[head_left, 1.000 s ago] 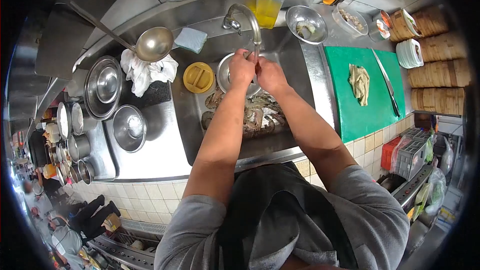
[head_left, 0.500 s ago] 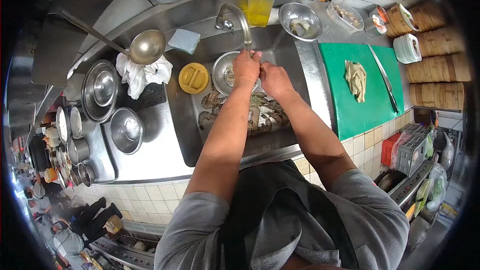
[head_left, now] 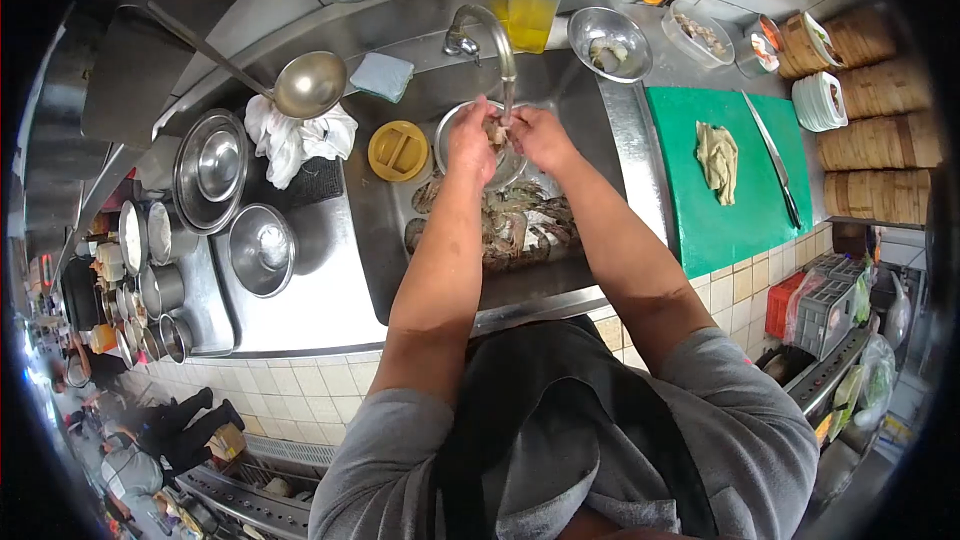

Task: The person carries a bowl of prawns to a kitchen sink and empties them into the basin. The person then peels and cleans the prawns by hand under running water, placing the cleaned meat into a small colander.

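Observation:
Under the faucet (head_left: pixel 500 45), my left hand (head_left: pixel 470 143) and my right hand (head_left: pixel 542 139) are close together over a metal bowl (head_left: pixel 443 140) in the sink. A small pale shrimp (head_left: pixel 498 134) shows between my fingers; both hands are closed on it, partly hiding it. Whole shrimp (head_left: pixel 525 225) lie heaped on the sink floor below my wrists, partly covered by my forearms. A yellow round plastic piece (head_left: pixel 397 150) sits left of the bowl. Behind the sink, another metal bowl (head_left: pixel 640 52) holds shrimp.
Right of the sink lies a green cutting board (head_left: pixel 690 230) with a cloth (head_left: pixel 716 162) and a knife (head_left: pixel 771 160). Bamboo steamers (head_left: pixel 875 140) stack beyond it. A ladle (head_left: pixel 310 85), a white cloth (head_left: pixel 290 145) and metal bowls (head_left: pixel 262 250) are on the left. A soap bottle (head_left: pixel 532 10) stands behind.
My hands have moved slightly apart and turned, so the pale shrimp between them now shows. The whole view has shifted a little to the right.

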The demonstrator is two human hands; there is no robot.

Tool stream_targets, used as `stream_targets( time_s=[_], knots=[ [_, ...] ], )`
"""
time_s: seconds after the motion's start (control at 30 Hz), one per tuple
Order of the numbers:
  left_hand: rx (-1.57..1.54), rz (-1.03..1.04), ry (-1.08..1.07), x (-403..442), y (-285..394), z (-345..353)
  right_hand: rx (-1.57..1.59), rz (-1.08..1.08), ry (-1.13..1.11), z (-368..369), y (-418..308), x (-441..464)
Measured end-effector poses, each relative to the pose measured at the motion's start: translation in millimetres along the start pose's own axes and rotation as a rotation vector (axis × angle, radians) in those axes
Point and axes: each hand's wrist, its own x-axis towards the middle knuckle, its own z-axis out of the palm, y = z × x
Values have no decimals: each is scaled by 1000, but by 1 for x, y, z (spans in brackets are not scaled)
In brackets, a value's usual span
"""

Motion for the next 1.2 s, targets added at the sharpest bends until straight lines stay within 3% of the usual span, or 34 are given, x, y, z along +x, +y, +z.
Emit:
stream_targets(
  time_s=[0.07,0.17,0.23,0.3,0.47,0.53,0.57,0.63,0.67,0.73,0.77,0.8,0.87,1.0,1.03,1.1,1.2],
  knots=[
    [56,-42,106,-14,3,-4,77,27,-15,-1,1,8],
    [225,-122,-43,-25,3,-28,156,40,-50,-6,4,12],
    [256,-130,-53,-26,6,-40,37,132,-260,-18,-9,10],
    [287,-137,-63,-28,12,-50,28,125,-312,-27,-21,8],
    [110,-291,-427,-36,24,-66,-47,98,-524,-45,-29,12],
    [19,-305,-452,-39,21,-68,245,240,-646,-48,-30,10],
    [-71,-317,-477,-40,19,-68,243,241,-646,-47,-29,9],
    [-108,-292,-469,-43,16,-62,667,281,-722,-41,-18,3],
    [-144,-265,-462,-44,14,-59,666,281,-722,-35,-10,0],
    [-110,-195,-402,-43,11,-55,1022,192,-720,-21,4,-6],
    [-76,-124,-343,-42,10,-53,997,295,-539,-16,6,-9],
    [-76,-126,-343,-42,8,-54,997,296,-538,-10,13,-7],
    [-137,2,-328,-40,5,-58,327,377,-313,5,33,-1],
    [-46,59,-293,-44,2,-50,230,399,-227,14,22,-14],
    [-43,76,-169,-43,-1,-48,229,397,-229,17,16,-18],
    [-42,94,-51,-40,-7,-46,606,423,-353,22,6,-27],
    [-107,116,47,-40,-15,-49,751,363,-267,34,7,-27]
  ],
)
